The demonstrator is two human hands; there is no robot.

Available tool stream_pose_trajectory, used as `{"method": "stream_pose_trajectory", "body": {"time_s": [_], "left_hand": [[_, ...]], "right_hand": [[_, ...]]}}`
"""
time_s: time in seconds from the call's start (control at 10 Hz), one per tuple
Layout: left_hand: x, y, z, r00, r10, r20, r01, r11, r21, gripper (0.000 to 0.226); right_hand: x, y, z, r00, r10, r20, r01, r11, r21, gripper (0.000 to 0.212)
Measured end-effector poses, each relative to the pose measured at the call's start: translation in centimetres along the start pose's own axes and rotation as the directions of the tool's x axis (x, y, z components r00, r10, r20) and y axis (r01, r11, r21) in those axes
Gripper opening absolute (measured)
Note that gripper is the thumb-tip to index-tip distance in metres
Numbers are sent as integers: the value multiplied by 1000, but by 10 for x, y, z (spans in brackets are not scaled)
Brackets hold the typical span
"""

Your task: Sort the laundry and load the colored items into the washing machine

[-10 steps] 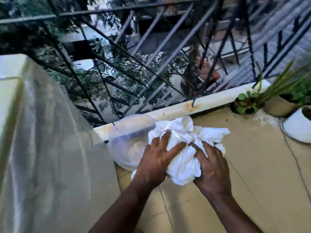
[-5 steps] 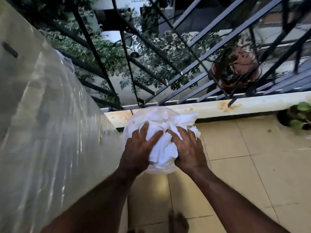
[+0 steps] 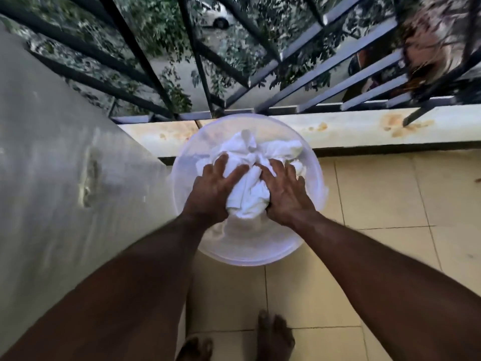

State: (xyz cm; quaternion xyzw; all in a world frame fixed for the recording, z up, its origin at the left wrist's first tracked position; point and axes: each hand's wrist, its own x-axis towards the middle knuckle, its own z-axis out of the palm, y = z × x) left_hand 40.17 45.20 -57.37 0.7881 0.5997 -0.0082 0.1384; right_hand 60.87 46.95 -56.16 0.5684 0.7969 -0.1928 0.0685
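Down in the clear tub (image 3: pixel 309 178), your white bundle (image 3: pixel 250 183) has landed, carried there from above the floor a second ago
Your left hand (image 3: pixel 212 190) and right hand (image 3: pixel 285 194) press it with fingers spread; whites look set aside, beside the plastic-wrapped machine (image 3: pixel 65 165) on the balcony's tiled floor (image 3: pixel 377 194) by the railing (image 3: pixel 260 74)
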Motion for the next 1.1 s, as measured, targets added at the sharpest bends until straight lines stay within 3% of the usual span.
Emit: {"method": "stream_pose_trajectory", "body": {"time_s": [0.2, 0.4, 0.5, 0.6, 0.7, 0.8, 0.9, 1.0, 1.1], "left_hand": [[18, -10, 48, 994, -55, 100, 44, 994, 104, 97], [23, -7, 86, 963, -137, 232, 93, 977, 190, 109], [25, -4, 108, 904, -177, 389, 90, 969, 232, 124], [24, 2, 120, 856, -216, 471, 130, 969, 208, 133], [27, 11, 140, 823, -252, 510, 200, 967, 155, 131], [31, 11, 148, 785, -265, 560, 182, 963, 200, 130], [34, 8, 147, 763, -253, 595, 160, 966, 205, 130], [31, 11, 137, 794, -241, 559, 148, 967, 207, 117], [22, 20, 109, 842, -206, 499, 121, 973, 198, 107]], "right_hand": [[35, 12, 48, 987, -39, 158, 54, 995, -89, 96], [55, 10, 84, 963, 23, 267, 33, 979, -203, 89], [61, 9, 105, 948, 45, 316, 20, 979, -202, 76], [60, 8, 118, 914, 82, 398, -6, 982, -187, 85], [60, 8, 135, 847, 140, 512, -20, 973, -232, 117], [64, 10, 144, 826, 142, 546, -17, 974, -227, 128], [66, 9, 144, 824, 117, 554, 9, 976, -219, 128], [60, 6, 136, 811, 166, 561, -47, 974, -221, 126], [40, 0, 112, 857, 163, 490, -52, 971, -234, 113]]}}
